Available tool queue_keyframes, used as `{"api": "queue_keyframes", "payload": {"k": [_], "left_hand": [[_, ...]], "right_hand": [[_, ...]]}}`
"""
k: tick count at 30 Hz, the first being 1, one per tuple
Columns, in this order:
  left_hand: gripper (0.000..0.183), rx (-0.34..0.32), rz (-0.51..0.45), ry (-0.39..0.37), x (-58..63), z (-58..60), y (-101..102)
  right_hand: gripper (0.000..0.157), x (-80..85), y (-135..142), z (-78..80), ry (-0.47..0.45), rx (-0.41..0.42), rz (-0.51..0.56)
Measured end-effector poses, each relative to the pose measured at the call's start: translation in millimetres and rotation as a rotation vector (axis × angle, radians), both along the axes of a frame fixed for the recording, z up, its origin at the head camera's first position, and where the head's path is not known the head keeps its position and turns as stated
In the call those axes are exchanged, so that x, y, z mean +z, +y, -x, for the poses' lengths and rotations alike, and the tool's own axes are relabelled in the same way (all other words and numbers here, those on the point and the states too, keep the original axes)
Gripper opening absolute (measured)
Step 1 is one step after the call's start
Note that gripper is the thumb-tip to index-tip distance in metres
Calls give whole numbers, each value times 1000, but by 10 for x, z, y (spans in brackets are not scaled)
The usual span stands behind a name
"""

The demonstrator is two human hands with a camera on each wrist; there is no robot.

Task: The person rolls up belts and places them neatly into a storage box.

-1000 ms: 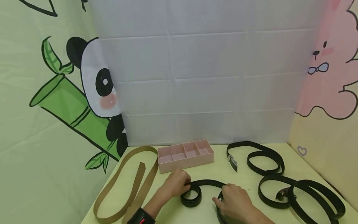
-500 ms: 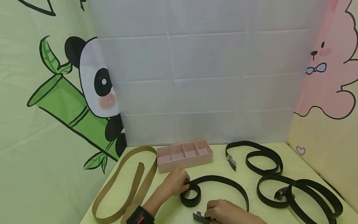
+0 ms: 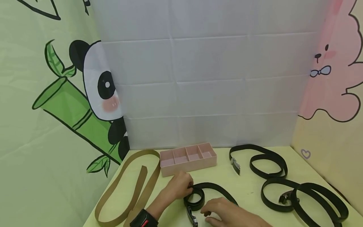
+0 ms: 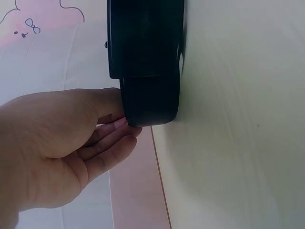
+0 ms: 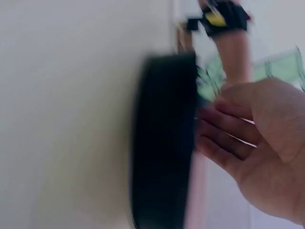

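A black belt (image 3: 216, 186) stands on edge on the table, part of it wound into a small coil (image 3: 195, 206). My left hand (image 3: 179, 186) pinches the coil at its upper edge; in the left wrist view, its fingertips meet the far edge of the coil (image 4: 151, 102). The belt's buckle (image 3: 193, 218) lies just below the coil. Right of the buckle, my right hand (image 3: 225, 212) hovers with bent fingers and its thumb apart from them. In the right wrist view, the blurred strap (image 5: 164, 143) hides my right fingertips (image 5: 209, 145) in part.
A pink box with compartments (image 3: 188, 160) stands behind my left hand. The tan belt (image 3: 124, 170) lies at the left. Another black belt (image 3: 267, 165) is at the back right, and a looped black belt (image 3: 320, 197) at the front right. A grey-white sheet (image 3: 210, 88) hangs behind.
My right hand drew the buckle end down and left, and now the buckle rests beside the coil, apart from that hand. My left hand has stayed at the coil.
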State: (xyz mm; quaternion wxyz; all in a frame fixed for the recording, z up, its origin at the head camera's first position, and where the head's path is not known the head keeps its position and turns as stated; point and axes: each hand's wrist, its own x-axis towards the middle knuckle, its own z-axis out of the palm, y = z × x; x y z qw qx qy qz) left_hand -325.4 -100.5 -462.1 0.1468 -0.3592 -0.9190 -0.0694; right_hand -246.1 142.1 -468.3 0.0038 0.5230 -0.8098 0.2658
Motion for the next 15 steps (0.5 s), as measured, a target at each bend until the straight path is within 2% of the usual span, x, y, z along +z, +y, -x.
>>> {"api": "queue_keyframes", "payload": {"k": [5, 7, 10, 13, 15], "left_hand": [[27, 9, -10, -12, 7, -10, 1], [31, 9, -12, -17, 18, -17, 3], [36, 5, -8, -20, 29, -21, 6], [37, 5, 3, -14, 42, -25, 12], [37, 9, 12, -12, 52, -27, 21]], "right_hand": [[51, 217, 597, 32, 103, -81, -144], [56, 240, 758, 49, 157, -114, -213], [41, 190, 860, 74, 271, -128, -253], [23, 107, 836, 87, 375, -103, -192], [18, 63, 784, 85, 411, -74, -146]]}}
